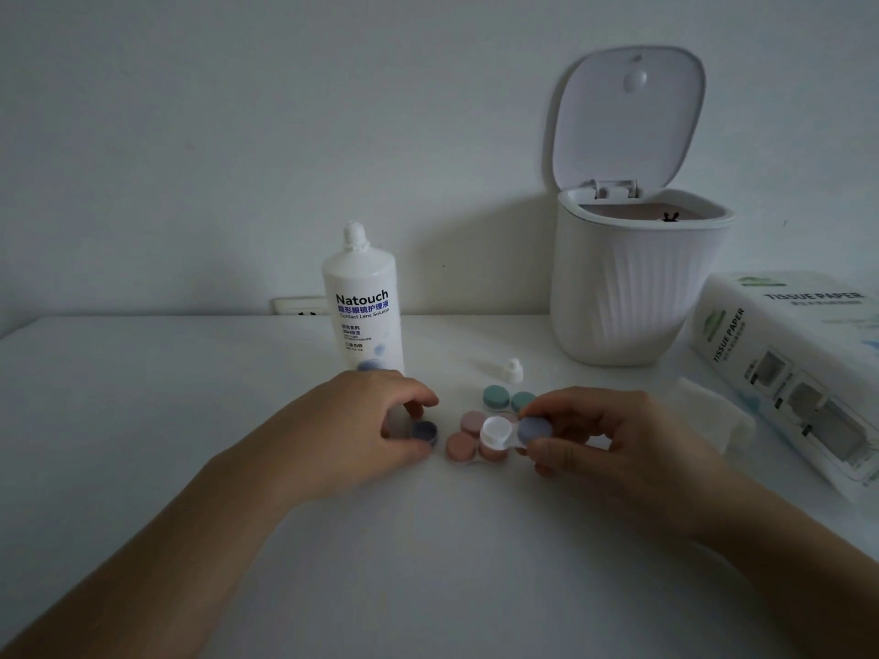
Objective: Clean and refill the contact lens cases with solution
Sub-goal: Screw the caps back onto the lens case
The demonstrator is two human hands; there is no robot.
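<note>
Head view: the right hand (pixel 613 435) pinches a contact lens case (pixel 516 432) just above the tabletop (pixel 190 420), thumb and fingers closed on its blue-capped end; the other well is uncapped and white. The left hand (pixel 361 430) rests on the tabletop, fingers curled around a loose blue cap (pixel 424 431). Pink-capped cases (pixel 468 437) lie between the hands; a green-capped case (pixel 508 398) sits just behind them. The solution bottle (pixel 362 302) stands upright behind the left hand, uncapped, its cap (pixel 513 370) lying nearby. A lidded bin (pixel 632 278) stands open at the rear right, beside a tissue pack (pixel 799 363) and a loose tissue (pixel 708 416).
</note>
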